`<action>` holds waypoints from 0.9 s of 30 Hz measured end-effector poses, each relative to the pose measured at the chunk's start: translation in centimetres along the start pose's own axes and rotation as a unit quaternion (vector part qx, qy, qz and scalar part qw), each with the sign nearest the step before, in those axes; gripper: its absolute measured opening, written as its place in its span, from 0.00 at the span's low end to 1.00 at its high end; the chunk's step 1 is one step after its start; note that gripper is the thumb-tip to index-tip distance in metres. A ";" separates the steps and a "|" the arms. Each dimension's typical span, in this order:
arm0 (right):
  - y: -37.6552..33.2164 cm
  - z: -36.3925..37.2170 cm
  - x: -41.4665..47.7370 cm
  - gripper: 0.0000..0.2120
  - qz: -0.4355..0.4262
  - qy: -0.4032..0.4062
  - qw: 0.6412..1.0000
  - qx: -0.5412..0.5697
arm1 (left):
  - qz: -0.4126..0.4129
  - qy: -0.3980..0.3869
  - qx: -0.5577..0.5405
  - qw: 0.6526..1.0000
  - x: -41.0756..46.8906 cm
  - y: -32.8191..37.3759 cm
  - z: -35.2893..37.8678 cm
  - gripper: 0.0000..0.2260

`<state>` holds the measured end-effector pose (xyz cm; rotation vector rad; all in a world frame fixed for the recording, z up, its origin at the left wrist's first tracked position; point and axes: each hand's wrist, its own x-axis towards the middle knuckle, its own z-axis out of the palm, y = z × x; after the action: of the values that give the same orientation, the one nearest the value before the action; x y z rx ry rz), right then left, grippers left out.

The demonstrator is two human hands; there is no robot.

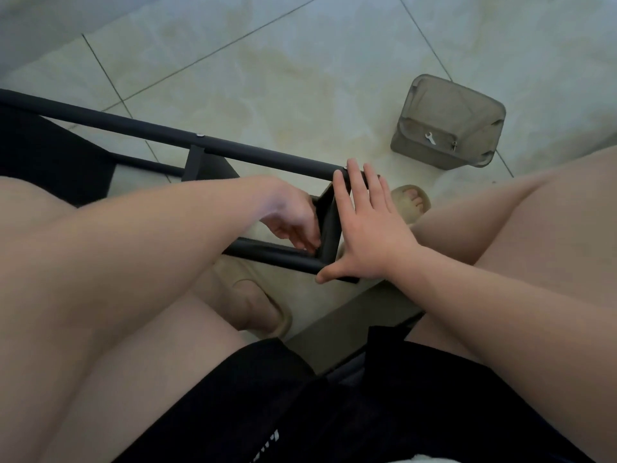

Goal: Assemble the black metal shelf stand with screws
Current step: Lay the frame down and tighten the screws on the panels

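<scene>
Black shelf stand [267,155] lies on its side on the tiled floor [300,78] between my knees, with both hands at its right end.

I record a grey bin [447,105] toward the floor's far right, apart from the stand, with a small wrench [430,138] inside. One slipper [409,203] sits just past the stand's end, and my left forearm hides part of the frame. The right hand [370,235] lies flat on the end panel, fingers [355,185] straight and spread. The left hand [293,222] curls at the joint of the lower tube and panel; I cannot tell whether it pinches anything.
</scene>
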<state>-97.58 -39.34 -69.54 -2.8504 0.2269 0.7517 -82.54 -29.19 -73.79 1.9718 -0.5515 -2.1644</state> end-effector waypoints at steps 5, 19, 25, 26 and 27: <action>0.1 0.1 0.1 0.77 0.000 -0.003 1.000 0.003 | -0.016 -0.075 -0.037 0.996 1.8 0.1 0.6 0.05; -0.2 -0.4 0.0 0.77 0.002 -0.009 1.000 0.007 | -0.037 -0.118 -0.074 0.990 2.3 -0.2 0.0 0.04; -0.3 -0.5 0.0 0.77 0.008 -0.013 1.000 0.004 | -0.045 -0.093 -0.041 0.994 2.0 0.1 0.2 0.08; -0.3 -0.5 0.1 0.77 0.009 -0.012 1.000 0.004 | -0.045 -0.091 -0.036 0.994 2.0 0.2 0.2 0.07; -0.3 -0.5 0.1 0.77 0.009 -0.012 1.000 0.004 | -0.044 -0.088 -0.032 0.995 1.9 0.3 0.2 0.07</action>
<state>-97.21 -39.13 -69.11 -2.8337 0.2508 0.7848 -83.03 -30.12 -75.47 1.8158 -0.4208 -2.3937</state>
